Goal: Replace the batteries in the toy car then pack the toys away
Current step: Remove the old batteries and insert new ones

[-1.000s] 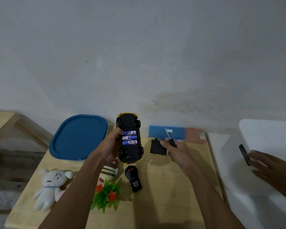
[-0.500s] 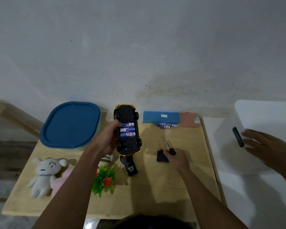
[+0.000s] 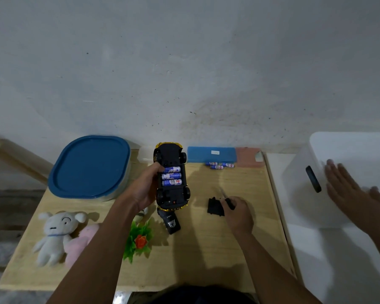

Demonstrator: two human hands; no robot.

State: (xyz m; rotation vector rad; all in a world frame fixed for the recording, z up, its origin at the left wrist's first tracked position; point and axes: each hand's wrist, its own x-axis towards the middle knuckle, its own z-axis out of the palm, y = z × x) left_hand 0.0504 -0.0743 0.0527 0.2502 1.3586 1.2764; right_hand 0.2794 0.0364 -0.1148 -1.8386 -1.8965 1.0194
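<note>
The left hand and right hand are bare, as are both forearms up to the frame edge. At the bottom, between them, dark clothing shows.

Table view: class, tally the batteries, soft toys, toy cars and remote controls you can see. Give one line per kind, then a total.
Batteries: 6 (3 in the car, 3 loose)
Soft toys: 2
Toy cars: 1
Remote controls: 1
Total: 10

home | plush toys on wooden table (bare plaster wall behind)
</note>
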